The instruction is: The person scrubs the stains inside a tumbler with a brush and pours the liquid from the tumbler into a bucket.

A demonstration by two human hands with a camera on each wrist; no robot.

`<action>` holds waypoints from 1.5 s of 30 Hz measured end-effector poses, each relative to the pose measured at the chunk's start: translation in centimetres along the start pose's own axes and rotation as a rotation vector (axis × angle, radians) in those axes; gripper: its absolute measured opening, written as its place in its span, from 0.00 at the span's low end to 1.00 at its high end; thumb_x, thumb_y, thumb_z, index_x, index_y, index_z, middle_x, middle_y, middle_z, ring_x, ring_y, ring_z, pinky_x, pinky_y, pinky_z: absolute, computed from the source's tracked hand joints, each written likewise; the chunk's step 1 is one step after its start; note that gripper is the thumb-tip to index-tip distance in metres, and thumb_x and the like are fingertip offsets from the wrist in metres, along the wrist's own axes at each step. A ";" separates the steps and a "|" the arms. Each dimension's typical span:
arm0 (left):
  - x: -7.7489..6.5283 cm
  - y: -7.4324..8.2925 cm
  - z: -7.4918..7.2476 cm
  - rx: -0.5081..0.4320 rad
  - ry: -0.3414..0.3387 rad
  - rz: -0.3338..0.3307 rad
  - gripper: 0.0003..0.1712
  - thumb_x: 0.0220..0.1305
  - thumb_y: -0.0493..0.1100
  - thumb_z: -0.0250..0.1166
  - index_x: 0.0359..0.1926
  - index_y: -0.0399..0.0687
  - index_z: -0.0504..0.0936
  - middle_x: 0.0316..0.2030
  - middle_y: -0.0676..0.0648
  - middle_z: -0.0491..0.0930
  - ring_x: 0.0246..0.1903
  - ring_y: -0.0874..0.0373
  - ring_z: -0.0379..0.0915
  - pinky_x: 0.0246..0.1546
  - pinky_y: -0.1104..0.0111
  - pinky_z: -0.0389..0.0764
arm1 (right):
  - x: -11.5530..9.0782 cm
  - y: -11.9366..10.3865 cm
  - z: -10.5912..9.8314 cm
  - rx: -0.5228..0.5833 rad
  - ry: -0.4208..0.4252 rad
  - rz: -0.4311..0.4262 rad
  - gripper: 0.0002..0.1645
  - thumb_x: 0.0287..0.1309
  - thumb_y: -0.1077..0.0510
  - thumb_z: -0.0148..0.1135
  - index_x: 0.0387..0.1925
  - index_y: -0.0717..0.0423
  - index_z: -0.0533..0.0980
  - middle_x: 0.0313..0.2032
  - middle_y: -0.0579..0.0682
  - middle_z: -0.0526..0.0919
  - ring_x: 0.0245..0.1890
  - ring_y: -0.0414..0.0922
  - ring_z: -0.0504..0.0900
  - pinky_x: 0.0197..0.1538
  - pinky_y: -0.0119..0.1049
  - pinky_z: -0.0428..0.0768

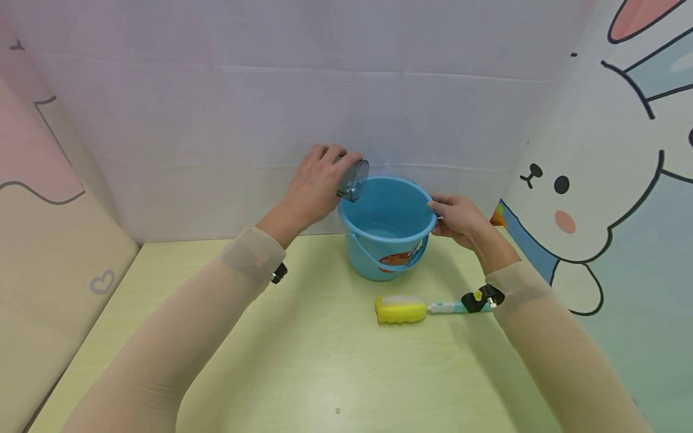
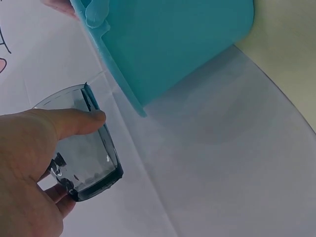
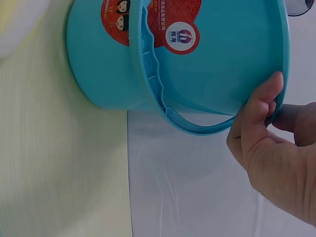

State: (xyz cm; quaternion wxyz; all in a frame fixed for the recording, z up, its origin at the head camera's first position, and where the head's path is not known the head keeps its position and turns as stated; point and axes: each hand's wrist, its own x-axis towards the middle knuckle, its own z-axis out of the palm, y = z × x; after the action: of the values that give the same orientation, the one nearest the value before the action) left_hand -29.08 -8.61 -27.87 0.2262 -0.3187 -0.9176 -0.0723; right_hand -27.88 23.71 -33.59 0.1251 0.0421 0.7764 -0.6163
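My left hand grips a clear grey-tinted cup, thumb along one side and fingers round the other. Tipped sideways, the cup has its mouth toward the left rim of a light blue bucket. In the left wrist view, a thin clear streak runs from the cup toward the bucket. A little clear liquid shows on the bucket's bottom. My right hand pinches the bucket's right rim between thumb and fingers. The bucket stands upright, its handle hanging down at the front beside a red label.
In front of the bucket lies a sponge brush with a yellow and white head and a white and teal handle. A pale cloth wall rises behind the light wood-toned table. A cartoon-printed panel borders the right side.
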 end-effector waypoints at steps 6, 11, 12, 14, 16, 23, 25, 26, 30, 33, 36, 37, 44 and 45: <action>0.0 0.0 0.0 0.014 0.019 0.014 0.39 0.65 0.29 0.68 0.76 0.53 0.72 0.65 0.41 0.74 0.66 0.40 0.64 0.65 0.47 0.73 | 0.0 0.0 0.0 0.000 -0.002 -0.002 0.35 0.85 0.51 0.48 0.84 0.56 0.56 0.69 0.67 0.71 0.31 0.40 0.83 0.40 0.31 0.86; -0.1 0.0 0.1 0.031 0.034 0.024 0.36 0.68 0.27 0.62 0.74 0.53 0.73 0.65 0.41 0.74 0.65 0.40 0.65 0.64 0.47 0.74 | 0.1 0.0 0.0 -0.003 -0.004 -0.005 0.34 0.85 0.51 0.48 0.84 0.56 0.56 0.68 0.68 0.71 0.31 0.40 0.82 0.40 0.31 0.86; -0.1 0.0 0.1 0.032 0.037 0.025 0.36 0.68 0.26 0.61 0.74 0.53 0.73 0.65 0.41 0.74 0.65 0.40 0.65 0.64 0.47 0.74 | 0.1 0.0 0.0 -0.004 -0.004 -0.005 0.34 0.85 0.51 0.48 0.84 0.56 0.56 0.68 0.68 0.71 0.31 0.40 0.82 0.40 0.31 0.86; -0.1 0.0 0.1 0.037 0.042 0.030 0.35 0.69 0.26 0.60 0.74 0.54 0.74 0.65 0.41 0.74 0.65 0.40 0.65 0.64 0.47 0.74 | 0.1 0.0 0.0 -0.003 -0.005 -0.004 0.34 0.85 0.52 0.48 0.84 0.55 0.56 0.69 0.67 0.71 0.31 0.40 0.82 0.40 0.31 0.85; -0.2 0.1 0.1 0.042 0.046 0.035 0.34 0.70 0.26 0.59 0.73 0.54 0.74 0.64 0.41 0.74 0.65 0.40 0.65 0.64 0.46 0.73 | 0.0 0.0 -0.1 -0.001 -0.005 -0.001 0.34 0.85 0.52 0.48 0.84 0.55 0.56 0.69 0.67 0.71 0.31 0.40 0.82 0.39 0.31 0.85; -0.3 0.1 0.3 0.078 0.055 0.068 0.33 0.73 0.25 0.56 0.73 0.54 0.74 0.65 0.41 0.74 0.65 0.39 0.65 0.67 0.47 0.72 | 0.0 0.0 -0.1 0.003 -0.004 0.006 0.35 0.85 0.52 0.48 0.84 0.55 0.55 0.69 0.67 0.71 0.31 0.40 0.82 0.39 0.30 0.85; -0.3 0.1 0.4 0.088 0.058 0.079 0.33 0.73 0.25 0.56 0.73 0.54 0.74 0.65 0.41 0.74 0.65 0.39 0.66 0.67 0.47 0.72 | 0.0 0.0 -0.1 0.001 -0.002 0.006 0.35 0.85 0.52 0.48 0.84 0.55 0.55 0.69 0.67 0.70 0.31 0.40 0.82 0.39 0.30 0.85; -0.3 0.1 0.4 0.094 0.060 0.084 0.33 0.73 0.25 0.57 0.73 0.55 0.74 0.65 0.41 0.74 0.65 0.39 0.66 0.67 0.47 0.72 | 0.0 0.0 -0.1 0.001 -0.002 0.005 0.35 0.85 0.52 0.48 0.84 0.55 0.55 0.69 0.67 0.70 0.31 0.40 0.82 0.39 0.30 0.85; -0.4 0.2 0.5 0.114 0.059 0.102 0.32 0.74 0.26 0.58 0.73 0.55 0.74 0.66 0.40 0.74 0.66 0.38 0.65 0.68 0.46 0.72 | 0.0 0.1 -0.1 0.001 -0.002 0.000 0.35 0.85 0.52 0.48 0.84 0.56 0.55 0.70 0.68 0.70 0.31 0.39 0.82 0.39 0.30 0.85; -0.4 0.3 0.5 0.133 0.053 0.116 0.33 0.73 0.26 0.59 0.73 0.54 0.74 0.66 0.40 0.73 0.66 0.37 0.65 0.68 0.45 0.72 | 0.0 0.1 -0.1 -0.001 -0.003 -0.003 0.35 0.85 0.51 0.48 0.84 0.55 0.55 0.70 0.67 0.70 0.31 0.39 0.82 0.39 0.30 0.85; -0.4 0.4 0.6 0.148 0.046 0.127 0.33 0.73 0.26 0.61 0.74 0.54 0.74 0.67 0.40 0.73 0.67 0.37 0.64 0.67 0.45 0.73 | 0.0 0.1 -0.1 -0.005 -0.001 -0.004 0.35 0.85 0.51 0.48 0.84 0.55 0.55 0.69 0.67 0.71 0.31 0.40 0.82 0.39 0.30 0.85; -0.4 0.4 0.6 0.151 0.046 0.131 0.34 0.72 0.26 0.62 0.74 0.54 0.74 0.67 0.40 0.72 0.67 0.37 0.64 0.67 0.45 0.73 | -0.1 0.1 -0.1 -0.006 0.000 -0.004 0.35 0.85 0.51 0.48 0.84 0.55 0.55 0.69 0.67 0.71 0.32 0.40 0.82 0.39 0.30 0.85; -0.7 0.3 1.0 0.136 0.065 0.121 0.32 0.74 0.27 0.60 0.73 0.54 0.75 0.66 0.40 0.74 0.65 0.37 0.65 0.67 0.46 0.72 | -0.2 0.0 0.0 0.002 -0.001 0.000 0.35 0.85 0.51 0.48 0.84 0.56 0.56 0.70 0.67 0.70 0.31 0.40 0.82 0.39 0.30 0.85; -0.8 0.3 1.1 0.131 0.067 0.116 0.32 0.74 0.27 0.59 0.73 0.54 0.75 0.66 0.40 0.74 0.64 0.38 0.66 0.67 0.46 0.72 | -0.2 0.0 0.0 0.003 -0.002 0.000 0.35 0.85 0.51 0.48 0.84 0.56 0.55 0.70 0.68 0.70 0.30 0.40 0.82 0.39 0.30 0.85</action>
State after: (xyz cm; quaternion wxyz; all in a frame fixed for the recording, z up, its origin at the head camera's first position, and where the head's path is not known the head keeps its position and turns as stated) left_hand -28.77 -8.52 -29.20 0.2809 -0.3531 -0.8924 -0.0095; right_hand -27.68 23.72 -33.56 0.1256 0.0417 0.7754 -0.6175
